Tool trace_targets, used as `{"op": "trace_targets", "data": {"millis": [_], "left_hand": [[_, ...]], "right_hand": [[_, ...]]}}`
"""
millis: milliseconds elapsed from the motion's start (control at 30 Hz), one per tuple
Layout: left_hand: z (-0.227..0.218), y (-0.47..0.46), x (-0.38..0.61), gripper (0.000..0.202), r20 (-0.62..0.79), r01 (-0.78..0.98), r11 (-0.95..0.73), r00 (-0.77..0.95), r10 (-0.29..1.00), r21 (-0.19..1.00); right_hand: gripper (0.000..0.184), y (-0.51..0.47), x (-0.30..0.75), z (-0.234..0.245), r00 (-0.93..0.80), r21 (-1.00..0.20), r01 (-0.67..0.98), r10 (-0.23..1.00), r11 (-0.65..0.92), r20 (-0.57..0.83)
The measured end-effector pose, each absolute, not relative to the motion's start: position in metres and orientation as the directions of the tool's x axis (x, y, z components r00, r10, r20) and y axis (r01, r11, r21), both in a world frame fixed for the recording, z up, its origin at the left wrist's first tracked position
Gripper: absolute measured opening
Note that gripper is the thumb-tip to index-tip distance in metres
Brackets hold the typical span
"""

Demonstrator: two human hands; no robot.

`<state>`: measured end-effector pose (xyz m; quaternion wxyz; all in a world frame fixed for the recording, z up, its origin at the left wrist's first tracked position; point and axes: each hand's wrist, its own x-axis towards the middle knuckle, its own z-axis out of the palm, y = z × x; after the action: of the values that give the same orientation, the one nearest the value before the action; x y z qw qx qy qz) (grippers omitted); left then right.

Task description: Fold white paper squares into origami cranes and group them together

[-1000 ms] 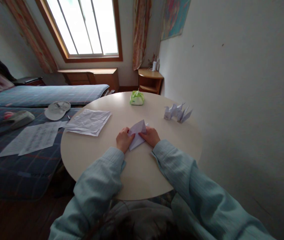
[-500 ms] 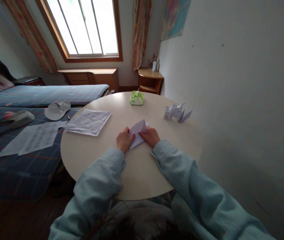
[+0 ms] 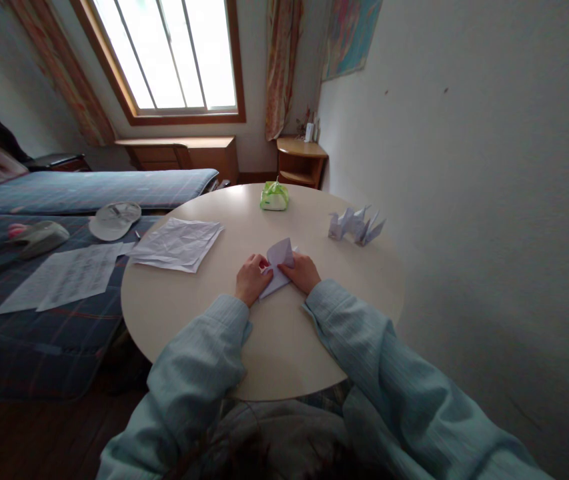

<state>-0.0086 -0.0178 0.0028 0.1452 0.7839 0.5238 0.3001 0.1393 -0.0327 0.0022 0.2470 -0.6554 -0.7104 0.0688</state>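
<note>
A partly folded sheet of white paper (image 3: 280,255) lies on the round table (image 3: 294,353), one flap standing up and a pointed corner toward me. My left hand (image 3: 253,279) is closed on the paper's left edge, thumb on top and fingers bent. From the other side my right hand (image 3: 304,272) pinches the right part, its thumb pressing on the fold. The fingers under the paper are hidden.
Several folded paper cranes (image 3: 355,225) stand at the table's right. A stack of creased paper (image 3: 179,244) lies at the left, and a green tissue pack (image 3: 274,196) at the back. Beside the table is a bed (image 3: 64,347) with printed sheets (image 3: 67,275) and a cap (image 3: 115,221).
My left hand has shifted slightly right, toward the middle of the paper. The raised flap's left side has bent inward. My right hand has stayed in place.
</note>
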Motion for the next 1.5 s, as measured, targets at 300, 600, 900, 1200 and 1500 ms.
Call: {"op": "trace_targets", "data": {"millis": [300,600,900,1200,1500], "left_hand": [[0.0030,-0.0181,-0.0092,0.012,0.315,0.695,-0.475,0.356,0.880,0.540],[-0.0029,-0.0139,-0.0086,0.019,0.333,0.631,-0.516,0.394,0.857,0.579],[-0.0016,-0.0148,-0.0087,0.022,0.334,0.628,-0.532,0.415,0.846,0.568],[-0.0042,-0.0136,-0.0098,0.021,0.357,0.622,-0.561,0.433,0.828,0.547],[-0.0028,-0.0144,-0.0088,0.021,0.357,0.623,-0.565,0.439,0.825,0.541]], "right_hand": [[0.022,-0.0319,0.1397,-0.0002,-0.031,-0.402,0.905,0.963,0.141,0.269],[0.021,-0.0327,0.1378,0.0014,0.004,-0.411,0.904,0.961,0.115,0.278],[0.020,-0.0323,0.1368,0.0044,0.014,-0.426,0.900,0.969,0.095,0.246],[0.021,-0.0311,0.1372,0.0019,0.020,-0.448,0.889,0.967,0.100,0.255],[0.022,-0.0328,0.1360,0.0041,0.016,-0.451,0.887,0.969,0.100,0.248]]}}
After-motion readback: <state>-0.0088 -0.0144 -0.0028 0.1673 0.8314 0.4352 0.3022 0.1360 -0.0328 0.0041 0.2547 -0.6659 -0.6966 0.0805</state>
